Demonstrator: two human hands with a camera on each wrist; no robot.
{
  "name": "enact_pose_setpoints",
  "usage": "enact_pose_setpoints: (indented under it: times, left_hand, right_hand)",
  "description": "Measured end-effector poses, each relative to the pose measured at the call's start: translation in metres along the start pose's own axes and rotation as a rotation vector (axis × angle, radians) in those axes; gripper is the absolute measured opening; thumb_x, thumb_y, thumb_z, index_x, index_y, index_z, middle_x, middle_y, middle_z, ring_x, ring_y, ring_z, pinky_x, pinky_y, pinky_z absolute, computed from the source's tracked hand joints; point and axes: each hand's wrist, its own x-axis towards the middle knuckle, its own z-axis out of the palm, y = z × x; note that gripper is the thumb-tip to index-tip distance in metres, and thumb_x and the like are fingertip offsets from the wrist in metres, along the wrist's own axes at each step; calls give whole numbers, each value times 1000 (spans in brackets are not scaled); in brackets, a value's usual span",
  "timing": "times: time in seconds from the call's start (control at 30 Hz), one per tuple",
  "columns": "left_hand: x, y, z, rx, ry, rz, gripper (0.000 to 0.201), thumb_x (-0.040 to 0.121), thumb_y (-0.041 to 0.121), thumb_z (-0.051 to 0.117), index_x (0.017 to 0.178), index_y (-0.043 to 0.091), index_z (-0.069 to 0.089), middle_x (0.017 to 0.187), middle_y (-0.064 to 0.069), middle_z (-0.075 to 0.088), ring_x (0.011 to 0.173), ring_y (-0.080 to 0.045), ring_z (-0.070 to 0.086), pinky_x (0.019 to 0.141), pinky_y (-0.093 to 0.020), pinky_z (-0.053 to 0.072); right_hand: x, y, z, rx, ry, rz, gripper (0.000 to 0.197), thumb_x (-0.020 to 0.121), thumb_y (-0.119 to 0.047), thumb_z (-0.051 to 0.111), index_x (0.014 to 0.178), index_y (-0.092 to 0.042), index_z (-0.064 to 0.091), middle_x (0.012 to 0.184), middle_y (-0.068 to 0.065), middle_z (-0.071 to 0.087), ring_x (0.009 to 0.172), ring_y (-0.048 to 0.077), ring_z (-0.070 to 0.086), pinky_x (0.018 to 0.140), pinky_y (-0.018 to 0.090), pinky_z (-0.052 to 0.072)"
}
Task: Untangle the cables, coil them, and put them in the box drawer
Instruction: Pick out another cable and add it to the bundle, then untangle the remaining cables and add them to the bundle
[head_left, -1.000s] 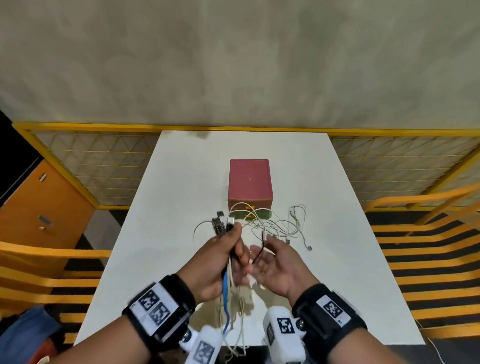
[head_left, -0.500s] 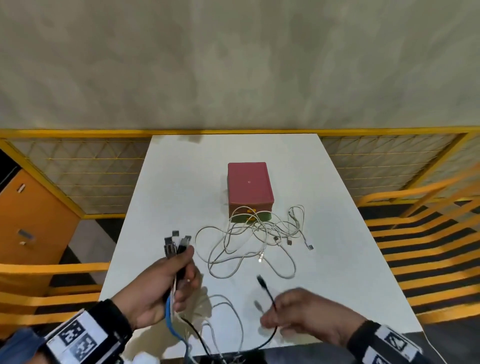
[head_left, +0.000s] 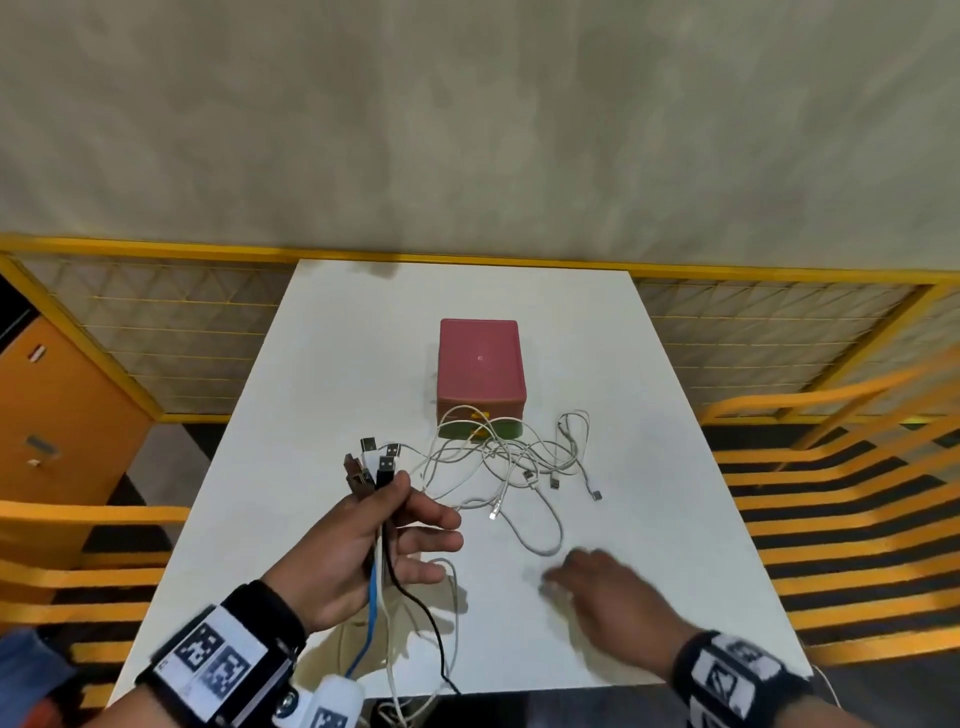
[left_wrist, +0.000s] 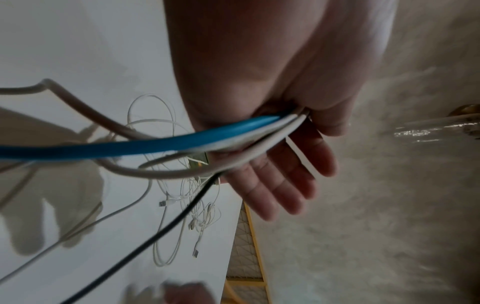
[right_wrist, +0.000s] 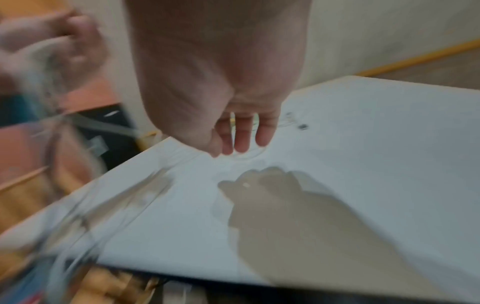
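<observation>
The right hand (head_left: 602, 582) is motion-blurred in the head view; its fingertips cannot be resolved. The right wrist view is blurred throughout. The held cables (head_left: 387, 597) run off the near edge of the surface (head_left: 311, 364), ends unseen. The box drawer (head_left: 480, 427) front is partly hidden by white cables (head_left: 511, 457). The left hand (left_wrist: 259, 82) is cut off by the top edge.

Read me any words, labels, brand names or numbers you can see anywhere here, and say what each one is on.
None can be read.
Left wristband: square black-and-white code markers, no letters.
Right wristband: blurred marker, unreadable.
Red box: no visible label.
Orange cabinet: small tags, too small to read.
</observation>
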Motion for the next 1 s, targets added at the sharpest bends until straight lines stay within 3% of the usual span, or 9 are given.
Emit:
enact_pose_setpoints:
  times: [0.1,0.2,0.27,0.43,0.53,0.63,0.77,0.9,1.0]
  left_hand:
    - [2,-6,8,24,16,47,44,85,37,51,75,2,77,96,-24,74,99,-38,72,76,-49,60]
    - [7,-7,15,60,35,123,45,88,34,49,80,1,77,104,-28,73,109,-40,68,87,-51,57]
    - [11,-5,17,97,33,157,44,90,33,47,82,3,78,107,-28,73,111,-37,68,95,-54,51]
    - [28,11,16,167,20,206,41,91,34,48,83,9,79,107,-25,74,109,-35,70,93,-50,53]
    - [39,20,13,186,18,223,38,91,34,50,88,8,78,109,-24,73,110,-34,69,95,-52,51]
    - [49,28,14,227,8,247,37,91,34,51,97,8,76,110,-19,74,111,-31,69,99,-53,48]
    - [67,37,30,295,-20,273,36,91,36,55,110,11,72,110,-11,76,112,-25,69,102,-46,50]
    - [83,42,58,288,-32,276,24,99,25,51,108,18,73,105,-3,78,110,-23,69,104,-40,49]
    - [85,46,73,241,-78,248,24,98,29,53,104,16,72,101,-6,77,105,-27,71,100,-39,51]
  right_hand:
    - [42,49,-11,75,205,260,41,90,-34,43,128,-34,59,125,1,58,114,28,57,91,44,49]
    - [82,80,-6,91,88,387,54,90,-23,44,144,-32,46,153,11,37,137,34,40,107,44,41]
    - [98,77,-6,88,31,447,58,90,-22,40,147,-32,40,160,11,25,143,35,31,111,44,37]
    - [106,54,-6,-99,151,492,28,89,-8,44,111,-11,61,120,8,52,110,31,54,81,36,49]
    - [94,49,-13,-100,160,427,23,92,-8,43,102,-9,64,109,9,58,100,31,62,72,34,46]
    - [74,34,-47,-98,130,295,30,81,-3,42,102,-15,60,105,6,58,97,31,60,68,33,41]
    - [46,-5,-131,-199,140,-56,42,74,-3,42,104,-29,57,103,-6,62,94,23,59,71,34,44]
    - [35,-53,-211,-36,330,-366,35,69,-1,53,93,-24,66,85,-10,69,84,20,61,69,38,51]
    - [37,-76,-244,152,429,-370,34,72,2,60,98,-17,67,90,-6,67,90,16,58,76,34,48]
